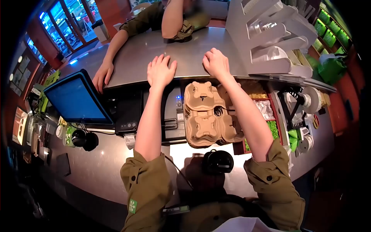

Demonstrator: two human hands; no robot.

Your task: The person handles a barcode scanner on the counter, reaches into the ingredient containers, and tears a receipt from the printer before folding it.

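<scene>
My left hand [161, 71] lies palm down on the raised metal counter [189, 46], its fingers stretched out and a little apart. To its right, my right hand [216, 63] rests on the same counter with the fingers curled in; no object shows in it. Below and between my forearms is a stack of brown cardboard cup carriers [201, 129], partly covered by my right forearm. A dark machine with blue lights [174, 112] sits left of the carriers. Nearer to me stands a black rounded device [217, 161] on the lower work surface.
A person's hand [103, 75] rests on the counter at the left, near a tablet screen [77, 96] and a black printer-like box [129, 104]. Stacked lid holders [270, 42] rise at the right. Below them sit trays of small green and white packets [264, 108] and a tape dispenser [307, 100].
</scene>
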